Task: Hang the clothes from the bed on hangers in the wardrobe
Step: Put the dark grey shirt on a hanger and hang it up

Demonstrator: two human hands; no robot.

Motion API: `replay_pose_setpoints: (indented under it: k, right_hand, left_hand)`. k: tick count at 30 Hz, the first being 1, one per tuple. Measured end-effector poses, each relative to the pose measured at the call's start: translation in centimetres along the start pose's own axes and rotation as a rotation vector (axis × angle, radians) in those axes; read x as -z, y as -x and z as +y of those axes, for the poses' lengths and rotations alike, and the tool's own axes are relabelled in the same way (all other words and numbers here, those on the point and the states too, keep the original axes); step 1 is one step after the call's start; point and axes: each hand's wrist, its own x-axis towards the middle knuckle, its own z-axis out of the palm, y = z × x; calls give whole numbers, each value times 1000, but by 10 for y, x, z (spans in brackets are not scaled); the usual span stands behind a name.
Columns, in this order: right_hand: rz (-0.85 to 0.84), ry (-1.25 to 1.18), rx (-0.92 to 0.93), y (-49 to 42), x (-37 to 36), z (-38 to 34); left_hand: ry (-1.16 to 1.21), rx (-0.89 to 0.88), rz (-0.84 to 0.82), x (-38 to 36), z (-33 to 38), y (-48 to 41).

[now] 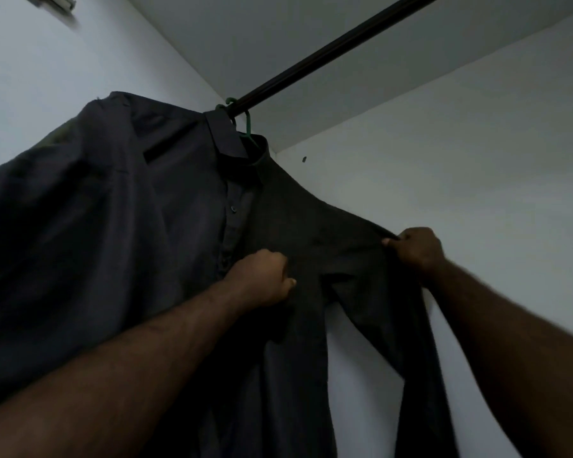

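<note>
A dark button-up shirt (139, 246) hangs on a green hanger (248, 124) whose hook sits over the black wardrobe rail (331, 49). My left hand (263, 280) is fisted in the cloth at the shirt's chest, just right of the button placket. My right hand (415, 247) pinches the shirt's right shoulder seam and holds it out toward the wall. A second green hook (227, 103) shows on the rail behind the collar. The hanger's arms are hidden inside the shirt.
White wardrobe walls (477, 153) close in on the right and left, with the wardrobe's top panel (245, 34) above. The rail runs up to the right, bare beyond the hooks. A small dark mark (304, 159) is on the right wall.
</note>
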Motion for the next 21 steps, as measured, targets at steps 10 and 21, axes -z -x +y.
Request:
replay_pose_setpoints:
  k: [10, 21]
  right_hand:
    - [15, 114, 311, -29, 33, -8]
    - [22, 2, 402, -13, 64, -3]
  left_hand:
    - [-386, -373, 331, 50, 32, -82]
    - [-162, -146, 74, 35, 69, -119]
